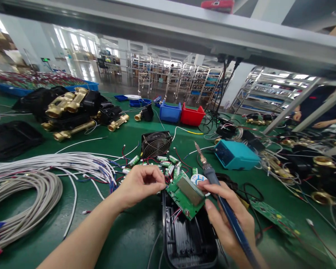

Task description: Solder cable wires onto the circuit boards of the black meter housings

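A green circuit board [182, 205] with a grey display [190, 190] is tilted above a black plastic housing [190, 246]. Thin red and dark wires run from the board down into the housing. My left hand [141, 183] is closed in a pinch right at the board's left corner; what sits between the fingertips is too small to make out. In my right hand [229, 213] lies a soldering iron [221, 198] with a dark blue handle, its metal tip pointing up and away. The right thumb and a fingertip also come against the board's right edge.
Behind the board are several small green-and-white battery cells [170, 170] and a black fan [156, 144]. A teal box [236, 154] stands to the right. White cables [81, 162] and brass fittings [70, 102] lie left. Blue [170, 112] and red bins [192, 115] stand farther back. Another person's hands [322, 123] are at far right.
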Motion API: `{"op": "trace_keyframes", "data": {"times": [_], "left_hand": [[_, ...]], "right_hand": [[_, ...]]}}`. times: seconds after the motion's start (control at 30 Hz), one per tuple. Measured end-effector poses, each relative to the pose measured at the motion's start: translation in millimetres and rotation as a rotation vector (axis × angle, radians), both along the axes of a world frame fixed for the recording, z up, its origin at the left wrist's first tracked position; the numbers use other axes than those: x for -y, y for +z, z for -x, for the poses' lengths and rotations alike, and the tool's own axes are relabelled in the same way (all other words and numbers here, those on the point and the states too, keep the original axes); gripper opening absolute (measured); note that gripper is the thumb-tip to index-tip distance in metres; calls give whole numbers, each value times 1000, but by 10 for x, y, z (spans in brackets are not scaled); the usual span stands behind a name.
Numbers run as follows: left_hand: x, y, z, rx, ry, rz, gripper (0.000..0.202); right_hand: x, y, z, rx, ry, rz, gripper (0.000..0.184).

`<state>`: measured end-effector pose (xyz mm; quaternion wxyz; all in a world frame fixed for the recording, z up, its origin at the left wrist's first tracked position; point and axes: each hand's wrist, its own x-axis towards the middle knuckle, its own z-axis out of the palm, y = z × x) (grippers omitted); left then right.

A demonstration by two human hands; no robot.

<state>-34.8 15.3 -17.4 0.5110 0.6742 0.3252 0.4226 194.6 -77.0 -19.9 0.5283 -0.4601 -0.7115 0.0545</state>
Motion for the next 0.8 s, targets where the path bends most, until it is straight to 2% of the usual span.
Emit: {"op": "trace_keyframes", "data": {"times": [0.13,0.23,0.3,0.4,0.53,0.6,0.7,0.8], "left_hand": [[-10,-134,-117,-6,87,-88,16],[-20,-173,-147,-36,120,-150,15],[-29,-145,-124,-77,109,-184,14],[-40,-61,-33,-185,49,-205,15],[-7,9,147,-386,19,-205,16],[36,8,240,-475,50,-214,13],[119,-11,333,-549,136,-231,11],[193,-43,311,-549,267,-219,15]], "right_hand": [[59,8,-43,36,-32,21,34],[50,5,-55,80,4,51,40],[26,-5,-50,65,108,104,49],[-27,-8,-50,-15,299,266,62],[-118,72,-109,2,455,406,69],[-158,145,-159,59,495,422,72],[-191,255,-221,162,474,466,77],[-206,304,-237,240,453,467,77]]}}
